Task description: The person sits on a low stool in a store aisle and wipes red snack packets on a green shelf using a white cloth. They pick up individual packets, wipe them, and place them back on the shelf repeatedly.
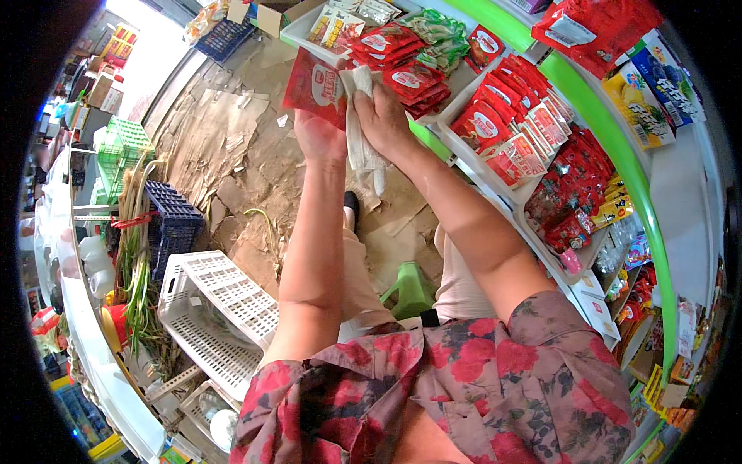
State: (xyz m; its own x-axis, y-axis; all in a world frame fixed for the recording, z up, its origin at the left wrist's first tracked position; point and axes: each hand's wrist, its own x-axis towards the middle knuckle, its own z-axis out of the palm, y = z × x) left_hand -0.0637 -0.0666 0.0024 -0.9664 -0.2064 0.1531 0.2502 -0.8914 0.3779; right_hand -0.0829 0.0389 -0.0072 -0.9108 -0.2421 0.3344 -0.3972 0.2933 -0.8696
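My left hand (320,137) holds up a red snack packet (316,87) with a white oval label that bears writing. A white cloth (360,136), possibly a knitted glove, is bunched in my right hand (384,119) and lies against the packet's right edge. Its lower end hangs down between my forearms. Just beyond my hands, a white plastic tray (301,39) holds stacks of similar red packets (413,81) and green-and-clear packets (436,36). To the right, another white tray (449,124) carries rows of red and white packets (493,113).
A green shelf edge (661,232) curves along the right. At left stand a white plastic crate (217,307), a dark blue crate (168,223) and bundled spring onions (134,249). A green plastic stool (410,287) is between my legs. Torn cardboard (203,133) covers the floor.
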